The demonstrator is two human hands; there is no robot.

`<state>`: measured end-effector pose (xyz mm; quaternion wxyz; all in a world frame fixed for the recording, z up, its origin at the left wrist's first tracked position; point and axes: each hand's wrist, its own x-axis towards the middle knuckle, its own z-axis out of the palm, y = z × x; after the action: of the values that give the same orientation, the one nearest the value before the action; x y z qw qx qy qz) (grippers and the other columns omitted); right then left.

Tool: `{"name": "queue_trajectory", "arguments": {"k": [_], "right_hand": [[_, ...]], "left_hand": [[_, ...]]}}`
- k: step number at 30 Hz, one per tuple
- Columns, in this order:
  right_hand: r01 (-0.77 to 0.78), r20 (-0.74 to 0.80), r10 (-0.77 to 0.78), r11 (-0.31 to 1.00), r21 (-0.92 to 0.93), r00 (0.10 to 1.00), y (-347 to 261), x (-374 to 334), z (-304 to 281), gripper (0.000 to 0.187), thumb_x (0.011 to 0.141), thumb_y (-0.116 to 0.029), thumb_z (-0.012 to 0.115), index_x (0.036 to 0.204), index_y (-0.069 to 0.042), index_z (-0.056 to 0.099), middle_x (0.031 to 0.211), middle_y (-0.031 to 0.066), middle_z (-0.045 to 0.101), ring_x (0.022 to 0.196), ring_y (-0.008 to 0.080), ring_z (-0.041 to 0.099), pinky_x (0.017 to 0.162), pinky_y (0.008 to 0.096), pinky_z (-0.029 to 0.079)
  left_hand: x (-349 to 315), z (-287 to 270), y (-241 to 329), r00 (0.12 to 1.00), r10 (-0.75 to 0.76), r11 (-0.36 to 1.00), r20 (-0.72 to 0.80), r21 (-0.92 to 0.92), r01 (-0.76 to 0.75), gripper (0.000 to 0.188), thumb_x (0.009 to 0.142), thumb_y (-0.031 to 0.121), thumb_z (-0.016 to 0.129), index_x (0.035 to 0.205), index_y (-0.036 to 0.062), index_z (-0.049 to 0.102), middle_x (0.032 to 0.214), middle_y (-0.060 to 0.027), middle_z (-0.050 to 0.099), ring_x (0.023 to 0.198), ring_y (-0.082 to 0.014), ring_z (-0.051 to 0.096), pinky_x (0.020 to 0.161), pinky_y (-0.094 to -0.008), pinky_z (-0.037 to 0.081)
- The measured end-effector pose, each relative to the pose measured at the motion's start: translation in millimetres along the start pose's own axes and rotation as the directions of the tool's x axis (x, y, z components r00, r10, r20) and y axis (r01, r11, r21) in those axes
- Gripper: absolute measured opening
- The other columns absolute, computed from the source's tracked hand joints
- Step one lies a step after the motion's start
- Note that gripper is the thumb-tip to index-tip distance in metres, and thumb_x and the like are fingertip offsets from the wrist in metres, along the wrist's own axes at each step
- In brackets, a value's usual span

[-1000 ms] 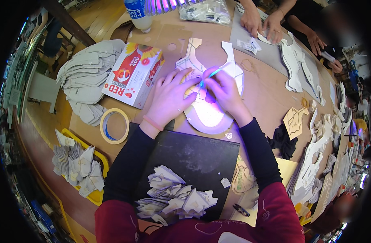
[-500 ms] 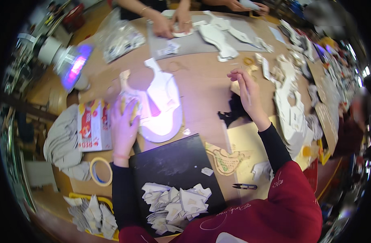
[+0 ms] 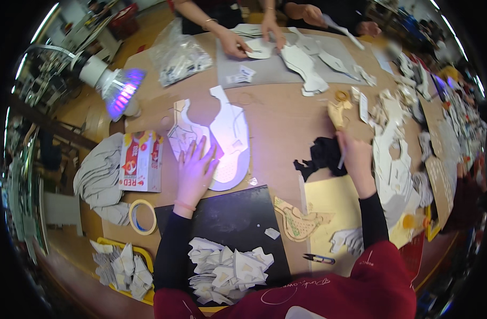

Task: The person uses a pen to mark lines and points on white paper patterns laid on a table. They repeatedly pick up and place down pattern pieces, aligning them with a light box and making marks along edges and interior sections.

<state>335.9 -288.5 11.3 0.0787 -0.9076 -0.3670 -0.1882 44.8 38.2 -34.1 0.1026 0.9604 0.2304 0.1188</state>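
My left hand (image 3: 197, 169) lies with its fingers spread on the lamp-lit white cut pieces. Under and beside it are a narrow pale piece with drawn lines (image 3: 182, 133) and a larger white panel (image 3: 230, 125), both on a rounded board (image 3: 247, 167). Out to the right, my right hand (image 3: 356, 159) is closed, with a thin pale pen-like stick (image 3: 342, 159) showing below its fingers. Its fingertips reach the lower end of a cream-coloured piece (image 3: 337, 112); whether they grip it I cannot tell. A crumpled black cloth (image 3: 326, 154) lies just left of this hand.
A lit lamp (image 3: 118, 93) stands at the left, near a red-and-white box (image 3: 140, 162) and tape roll (image 3: 142, 217). White scraps (image 3: 230, 268) lie on a black board (image 3: 217, 215). Small snips (image 3: 319, 258) lie nearer me. Across the table, another person's hands (image 3: 234, 44) handle white panels.
My left hand has moved right and now lies flat, uncovering the narrow lined piece. My right hand has turned and closed, its fingertips now at the cream piece. The view has shifted.
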Motion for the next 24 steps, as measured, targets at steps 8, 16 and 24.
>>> {"name": "queue_trajectory", "arguments": {"k": [8,16,24], "right_hand": [[-0.081,-0.044,0.41,0.283,0.956,0.911,-69.7,38.3,-72.1,0.022,0.106,-0.019,0.059,0.106,0.0,0.07,0.079,0.0018,0.066,0.07,0.0094,0.065,0.059,0.0279,0.055],[-0.04,0.175,-0.283,0.425,0.904,0.943,-182.1,6.2,-16.0,0.033,0.101,-0.02,0.067,0.124,0.003,0.066,0.113,0.0106,0.074,0.094,0.0152,0.071,0.086,0.0302,0.056],[-0.453,0.468,-0.217,0.117,0.884,0.857,-194.0,46.0,6.3,0.041,0.099,-0.014,0.068,0.133,0.008,0.061,0.092,0.0033,0.073,0.075,0.0088,0.063,0.067,0.0261,0.052]], "left_hand": [[15.6,-32.1,25.9,0.986,-0.12,0.716,0.115,-0.678,0.166,0.042,0.102,0.028,0.063,0.136,0.0052,0.063,0.146,-0.0109,0.058,0.138,-0.0258,0.05,0.114,-0.0403,0.038],[29.8,-6.2,47.9,0.958,-0.168,-0.43,0.231,-0.892,0.14,0.05,0.104,0.011,0.059,0.151,0.0049,0.041,0.14,-0.0072,0.059,0.127,-0.0195,0.059,0.11,-0.0389,0.047],[34.4,-5.2,31.9,0.97,-0.233,-0.049,0.071,-0.997,0.061,0.048,0.102,0.011,0.064,0.145,-0.0032,0.049,0.127,-0.0073,0.065,0.11,-0.0162,0.064,0.096,-0.0288,0.052]]}}
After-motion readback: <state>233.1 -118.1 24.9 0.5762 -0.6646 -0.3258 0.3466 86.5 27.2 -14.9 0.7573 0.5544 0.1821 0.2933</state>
